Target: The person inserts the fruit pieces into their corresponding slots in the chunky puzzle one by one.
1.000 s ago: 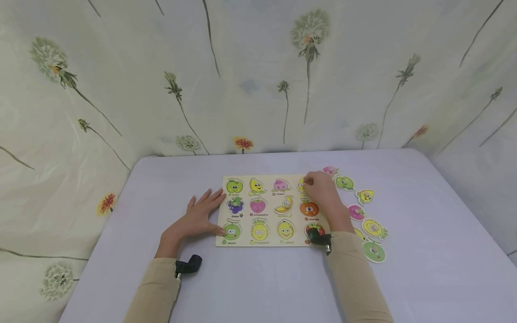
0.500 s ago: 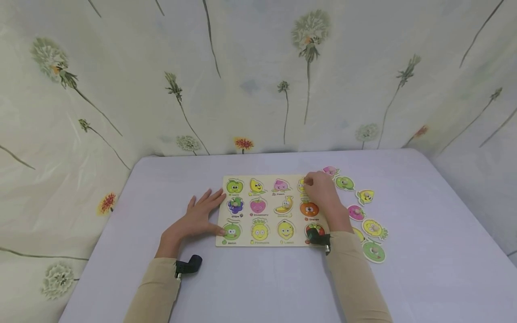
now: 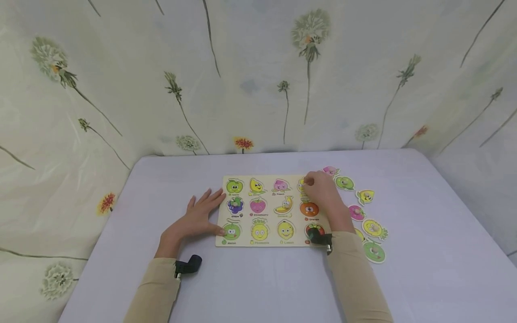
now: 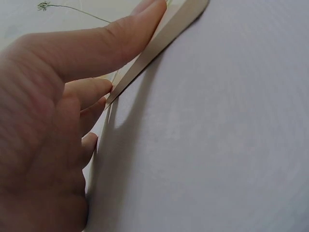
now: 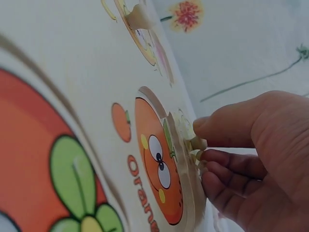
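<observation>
A wooden fruit peg puzzle board (image 3: 272,242) lies flat on the table. My right hand (image 3: 323,190) is over its far right corner. In the right wrist view, the right thumb and fingers pinch the small wooden knob (image 5: 198,143) of a yellow fruit piece (image 3: 300,185), mostly hidden by the hand. Beside it is the orange recess (image 5: 157,164), where no knob shows. My left hand (image 3: 198,217) has its fingers spread along the board's left edge, the thumb over the melon picture (image 3: 232,231). Knobbed grape (image 3: 235,206) and banana (image 3: 284,205) pieces sit in the board.
Several loose pieces lie right of the board, among them a green apple (image 3: 344,182), a strawberry (image 3: 357,212), a pineapple (image 3: 374,229) and a melon (image 3: 374,252). A yellow piece (image 3: 358,233) is partly under the right forearm. A flowered curtain (image 3: 258,89) hangs behind the table.
</observation>
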